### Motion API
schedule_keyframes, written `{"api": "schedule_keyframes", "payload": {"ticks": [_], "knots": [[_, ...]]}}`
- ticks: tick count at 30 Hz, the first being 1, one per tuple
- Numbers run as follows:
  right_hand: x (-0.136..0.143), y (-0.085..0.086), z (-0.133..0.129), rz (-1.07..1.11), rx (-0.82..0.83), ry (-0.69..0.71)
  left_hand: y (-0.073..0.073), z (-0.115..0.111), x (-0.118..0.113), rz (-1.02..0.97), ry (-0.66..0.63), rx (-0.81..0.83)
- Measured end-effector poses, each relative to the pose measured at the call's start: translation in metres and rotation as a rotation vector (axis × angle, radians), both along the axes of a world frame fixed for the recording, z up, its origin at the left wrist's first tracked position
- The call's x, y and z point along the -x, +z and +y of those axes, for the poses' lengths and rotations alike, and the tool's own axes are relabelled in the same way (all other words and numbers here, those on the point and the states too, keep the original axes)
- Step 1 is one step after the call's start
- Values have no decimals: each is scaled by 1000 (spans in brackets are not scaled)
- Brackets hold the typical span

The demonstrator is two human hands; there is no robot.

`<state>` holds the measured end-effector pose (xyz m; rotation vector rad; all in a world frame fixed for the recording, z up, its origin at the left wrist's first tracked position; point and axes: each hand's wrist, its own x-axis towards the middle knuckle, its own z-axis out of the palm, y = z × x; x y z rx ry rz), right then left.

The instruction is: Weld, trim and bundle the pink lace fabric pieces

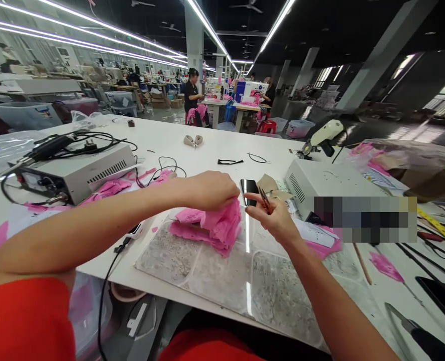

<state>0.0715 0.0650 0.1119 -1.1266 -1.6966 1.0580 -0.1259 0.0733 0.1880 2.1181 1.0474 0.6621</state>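
Above a scuffed grey mat [220,281], the left hand [217,191] pinches a bunched pink lace fabric [224,228], its lower folds hanging near the mat. Just right, the right hand [277,218] grips small dark snips [264,200], thumb and forefinger apart. Beyond lies a black smartphone [248,189].

Looks out from the wearer's head, above the near edge of the worktop [211,168], facing forward and tilted down across it. Sits close enough to take in the left hand [218,193] and the right hand [278,220] large, around the middle. Reaches wide too, from the red clothing [207,347] at the near side to the far workstations [215,103] and ceiling lights [207,22].
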Motion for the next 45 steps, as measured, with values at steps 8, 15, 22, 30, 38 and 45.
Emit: {"api": "schedule_keyframes", "payload": {"ticks": [8,15,22,30,38,45], "knots": [[-22,-13,-16,-146,-76,-38,40,4,-25,194,-22,-179],[-100,-33,-28,-297,-151,-220,4,5,-47,674,-280,-393],[-152,-91,-68,-541,-393,-210,-116,-53,-77,733,-511,-697],[-176,-119,-101,-630,-203,-205,-147,-84,-88,700,-613,-641],[-180,-89,-89,31,222,-558,-128,-61,-144,615,-512,-388],[-144,-74,-72,217,162,-536,-131,-55,-181,775,-465,-270]]}}
